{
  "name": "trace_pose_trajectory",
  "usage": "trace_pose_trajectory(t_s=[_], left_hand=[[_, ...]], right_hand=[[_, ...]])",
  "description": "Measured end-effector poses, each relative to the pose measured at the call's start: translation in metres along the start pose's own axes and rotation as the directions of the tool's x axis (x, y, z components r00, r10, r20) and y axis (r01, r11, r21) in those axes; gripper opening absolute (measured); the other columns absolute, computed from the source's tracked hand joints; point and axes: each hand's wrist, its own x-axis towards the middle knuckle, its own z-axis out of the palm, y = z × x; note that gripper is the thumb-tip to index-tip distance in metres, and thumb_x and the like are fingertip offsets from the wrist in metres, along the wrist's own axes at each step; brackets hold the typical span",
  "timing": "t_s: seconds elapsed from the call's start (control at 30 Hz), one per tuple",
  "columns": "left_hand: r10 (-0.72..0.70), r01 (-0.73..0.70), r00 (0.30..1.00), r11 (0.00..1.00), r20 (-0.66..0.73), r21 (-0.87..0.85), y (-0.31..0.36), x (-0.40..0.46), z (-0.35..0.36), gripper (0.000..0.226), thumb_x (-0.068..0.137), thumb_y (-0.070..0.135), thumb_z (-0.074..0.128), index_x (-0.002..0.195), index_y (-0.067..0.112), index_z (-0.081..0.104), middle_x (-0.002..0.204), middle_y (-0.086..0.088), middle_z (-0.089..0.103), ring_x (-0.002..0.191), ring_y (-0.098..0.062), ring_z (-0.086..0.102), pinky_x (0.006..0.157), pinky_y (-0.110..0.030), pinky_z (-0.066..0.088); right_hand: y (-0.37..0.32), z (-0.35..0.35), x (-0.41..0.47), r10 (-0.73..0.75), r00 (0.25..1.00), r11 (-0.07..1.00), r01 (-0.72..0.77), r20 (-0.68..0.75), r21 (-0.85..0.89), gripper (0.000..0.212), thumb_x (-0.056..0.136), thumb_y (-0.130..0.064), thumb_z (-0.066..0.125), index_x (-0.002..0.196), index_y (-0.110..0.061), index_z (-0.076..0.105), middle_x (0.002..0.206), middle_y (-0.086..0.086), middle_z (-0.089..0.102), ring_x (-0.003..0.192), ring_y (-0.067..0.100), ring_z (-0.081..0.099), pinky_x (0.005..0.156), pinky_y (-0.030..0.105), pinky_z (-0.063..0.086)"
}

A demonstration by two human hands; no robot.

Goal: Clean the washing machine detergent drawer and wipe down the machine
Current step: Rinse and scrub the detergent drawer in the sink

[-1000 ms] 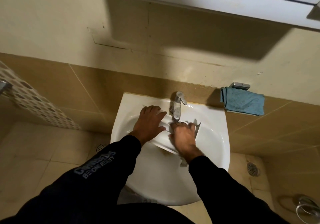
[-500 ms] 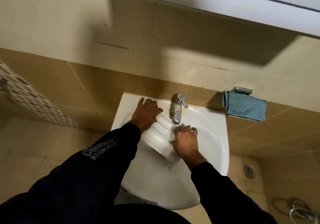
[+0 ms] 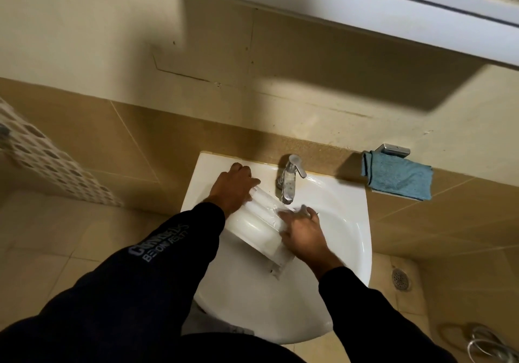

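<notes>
Drawer [image 3: 257, 229] swung lengthwise since earlier; left hand [image 3: 233, 187] grips end, right hand [image 3: 302, 232] rubs it, fingers loosely curled.

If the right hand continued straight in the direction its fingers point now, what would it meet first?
The right hand points up and slightly left over the detergent drawer. Going on, it would probably meet the faucet spout first; depth is unclear, so it might pass beneath it to the sink back rim.

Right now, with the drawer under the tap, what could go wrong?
1. The drawer lies tilted across the sink, held only at its ends by the left hand and right hand; wet, it could slip and knock the basin.
2. It sits right under the tap, so water may splash off it past the rim onto the floor.
</notes>
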Motion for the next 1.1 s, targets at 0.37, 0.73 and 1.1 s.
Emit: trace_pose_trajectory(t_s=[0.37,0.73,1.1], left_hand=[[-0.045,0.045,0.999,0.999,-0.004,0.016,0.004,-0.007,0.014,0.048,0.091,0.03,0.065,0.137,0.027,0.05,0.129,-0.004,0.051,0.124,-0.025,0.041,0.091,-0.038,0.05],[-0.021,0.019,0.999,0.998,-0.038,-0.061,0.004,-0.009,0.012,0.049,0.09,0.026,0.067,0.137,0.022,0.053,0.131,-0.004,0.052,0.126,-0.024,0.04,0.094,-0.039,0.049],[0.204,-0.194,0.977,0.971,0.061,-0.143,0.103,-0.021,0.031,0.068,0.097,0.051,0.027,0.15,0.01,0.031,0.158,-0.015,0.027,0.147,-0.031,0.022,0.12,-0.047,0.005]], right_hand=[[0.014,0.005,0.001,-0.001,0.998,0.991,0.01,-0.068,0.136,0.039,0.08,-0.015,0.058,0.119,-0.019,0.066,0.128,0.002,0.064,0.116,0.025,0.059,0.1,0.031,0.04],[0.003,0.009,-0.027,0.567,0.751,0.366,-0.597,0.338,0.714,0.05,0.084,-0.024,0.064,0.124,-0.017,0.035,0.09,0.011,0.065,0.059,0.031,0.068,0.05,0.037,0.056],[0.008,-0.034,-0.009,0.43,0.886,0.717,-0.453,0.175,0.529,0.013,0.094,-0.024,0.045,0.095,-0.012,0.05,0.078,0.009,0.063,0.045,0.024,0.058,0.036,0.025,0.042]])
